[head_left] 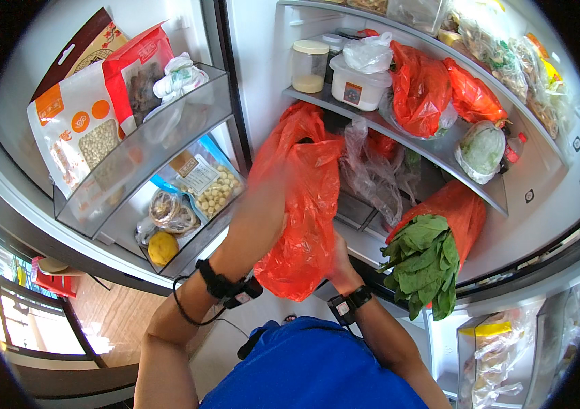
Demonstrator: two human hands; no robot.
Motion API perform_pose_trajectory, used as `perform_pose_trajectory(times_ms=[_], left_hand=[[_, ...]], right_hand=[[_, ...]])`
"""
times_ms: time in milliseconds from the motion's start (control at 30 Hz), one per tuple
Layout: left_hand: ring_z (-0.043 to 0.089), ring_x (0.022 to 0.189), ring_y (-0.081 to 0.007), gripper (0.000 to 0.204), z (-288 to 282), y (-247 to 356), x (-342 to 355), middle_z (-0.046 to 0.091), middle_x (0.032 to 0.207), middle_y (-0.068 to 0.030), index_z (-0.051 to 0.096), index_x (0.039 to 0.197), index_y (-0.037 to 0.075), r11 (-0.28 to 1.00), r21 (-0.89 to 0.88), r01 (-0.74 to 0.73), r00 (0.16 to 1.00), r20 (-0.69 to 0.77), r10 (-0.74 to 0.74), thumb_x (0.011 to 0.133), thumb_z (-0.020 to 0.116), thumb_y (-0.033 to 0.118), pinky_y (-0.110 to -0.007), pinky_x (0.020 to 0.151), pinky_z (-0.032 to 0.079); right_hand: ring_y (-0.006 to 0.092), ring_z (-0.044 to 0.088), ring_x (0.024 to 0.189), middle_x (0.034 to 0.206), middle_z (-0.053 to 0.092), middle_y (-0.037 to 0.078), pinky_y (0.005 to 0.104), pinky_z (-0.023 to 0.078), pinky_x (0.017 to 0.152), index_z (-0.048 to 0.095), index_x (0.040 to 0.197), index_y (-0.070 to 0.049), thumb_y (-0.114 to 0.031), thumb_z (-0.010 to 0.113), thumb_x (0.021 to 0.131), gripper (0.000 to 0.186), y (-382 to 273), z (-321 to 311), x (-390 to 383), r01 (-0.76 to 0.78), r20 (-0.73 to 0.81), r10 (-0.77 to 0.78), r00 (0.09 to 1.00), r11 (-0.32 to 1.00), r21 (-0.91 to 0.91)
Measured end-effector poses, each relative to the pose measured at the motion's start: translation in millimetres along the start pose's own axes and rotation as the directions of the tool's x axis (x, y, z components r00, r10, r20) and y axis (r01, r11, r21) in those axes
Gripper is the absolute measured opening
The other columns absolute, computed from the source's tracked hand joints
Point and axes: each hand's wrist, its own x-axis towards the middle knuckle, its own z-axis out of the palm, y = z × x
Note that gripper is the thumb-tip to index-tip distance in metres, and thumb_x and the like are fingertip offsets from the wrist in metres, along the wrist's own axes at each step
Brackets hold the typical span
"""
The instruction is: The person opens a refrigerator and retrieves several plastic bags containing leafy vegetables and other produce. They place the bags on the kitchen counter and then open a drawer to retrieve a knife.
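A large red plastic bag point(300, 225) hangs bulging in front of the open fridge, its crumpled top reaching up by the middle shelf. My left hand point(269, 194) lies against the bag's left side, smeared by motion, so its fingers cannot be made out. Low on the other side, my right hand point(338, 262) holds the bag from its right edge, with the fingers mostly hidden behind the plastic. What the bag contains does not show. Just right of it is a crumpled clear plastic bag point(372, 170). Farther right, leafy greens point(426, 262) stick out of a red bag point(450, 211).
The middle shelf point(399, 126) carries a lidded jar point(309, 68), a white tub point(358, 85), red bags and a wrapped green vegetable point(481, 150). At left, the door bins point(147, 146) hold food packets and a yellow fruit point(163, 249). A lower compartment stands open at bottom right.
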Motion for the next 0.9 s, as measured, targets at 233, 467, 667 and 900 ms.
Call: perform_pose_trajectory(times_ms=[233, 467, 667, 900], left_hand=[[0.052, 0.126, -0.043, 0.065, 21.6, 33.1, -2.0, 0.049, 0.149, -0.0216, 0.063, 0.13, 0.012, 0.967, 0.048, -0.249, 0.943, 0.241, 0.231, 0.076, 0.085, 0.042, -0.056, 0.104, 0.044], [0.043, 0.136, -0.054, 0.077, 2.2, 20.6, -8.4, 0.039, 0.158, -0.0254, 0.062, 0.135, 0.016, 0.969, 0.138, -0.206, 0.912, 0.387, 0.139, 0.069, 0.09, 0.044, -0.071, 0.111, 0.03], [0.027, 0.144, -0.0642, 0.089, -10.8, 16.6, -12.2, 0.03, 0.162, -0.0303, 0.059, 0.142, 0.017, 0.968, 0.249, -0.043, 0.932, 0.36, -0.051, 0.065, 0.092, 0.049, -0.075, 0.115, 0.022], [0.026, 0.146, -0.0623, 0.113, -18.0, 13.2, -8.2, 0.031, 0.161, -0.0322, 0.035, 0.162, 0.029, 0.958, 0.285, 0.031, 0.946, 0.3, -0.12, 0.066, 0.094, 0.041, -0.07, 0.119, 0.023]], right_hand=[[0.0275, 0.058, 0.133, 0.15, 0.056, 0.012, 0.045, 0.048, 0.114, 0.044, 0.153, -0.005, -0.038, 0.044, 0.111, 0.053, 1.1, -5.9, -6.1, 0.022, 0.067, -0.026, 0.997, 0.998, 0.058], [0.0269, 0.057, 0.134, 0.151, 0.055, 0.011, 0.0448, 0.047, 0.115, 0.045, 0.154, -0.007, -0.04, 0.047, 0.11, 0.055, 8.1, -9.3, 5.0, 0.162, 0.071, -0.165, 0.984, 0.985, 0.059], [0.0261, 0.053, 0.137, 0.154, 0.052, 0.01, 0.0463, 0.045, 0.117, 0.045, 0.154, -0.009, -0.043, 0.057, 0.106, 0.06, 0.8, -2.8, 7.5, 0.047, 0.145, -0.083, 0.986, 0.969, 0.241], [0.0271, 0.057, 0.134, 0.151, 0.054, 0.011, 0.0466, 0.047, 0.115, 0.047, 0.152, -0.008, -0.04, 0.052, 0.108, 0.055, -5.1, 5.2, 3.9, 0.064, 0.102, -0.079, 0.992, 0.988, 0.139]])
